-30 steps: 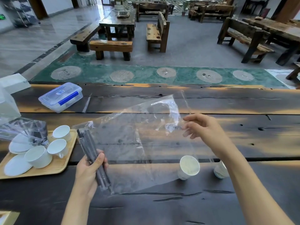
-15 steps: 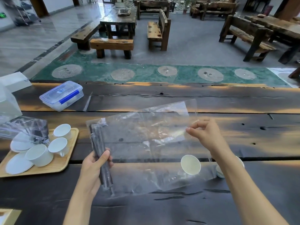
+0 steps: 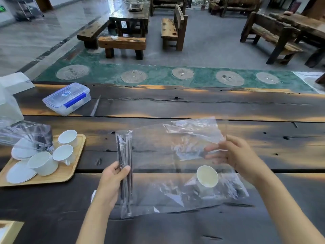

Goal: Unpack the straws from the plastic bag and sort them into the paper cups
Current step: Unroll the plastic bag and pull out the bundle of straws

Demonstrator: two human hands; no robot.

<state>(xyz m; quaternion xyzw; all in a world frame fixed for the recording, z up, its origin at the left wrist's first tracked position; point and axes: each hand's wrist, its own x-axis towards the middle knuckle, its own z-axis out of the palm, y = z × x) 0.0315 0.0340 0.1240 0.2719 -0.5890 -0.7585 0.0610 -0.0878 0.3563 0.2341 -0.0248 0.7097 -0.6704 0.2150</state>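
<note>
The straws [image 3: 125,166] are a slim dark bundle lying upright along the left edge of a clear plastic bag [image 3: 168,175], which is held up above the dark wooden table [image 3: 193,106]. They look light and fairly stiff, so they should slide out as 1 clump if pinched together; loose, they would likely scatter. The bag is thin, limp and probably slippery, and it crumples wherever it is not pulled taut. The best hold seems to be through the film around the middle of the bundle, with the other hand at the bag's mouth, though which edge is the opening I cannot tell.

The left hand [image 3: 112,180] is closed around the straws through the plastic, thumb across the front. The right hand [image 3: 235,155] pinches the bag's upper right part, fingers partly behind the film. Seen through the bag, 1 paper cup [image 3: 207,176] stands on the table below; a second is not visible now.

Against the frame half a second back, the bag is stretched wider and flatter, the straw bundle stands more upright, and the right hand has moved further right with more fingers on the film.

Further left, a wooden tray [image 3: 73,166] holds more white cups and lids, and a clip-lid container [image 3: 67,98] sits beyond it.
</note>
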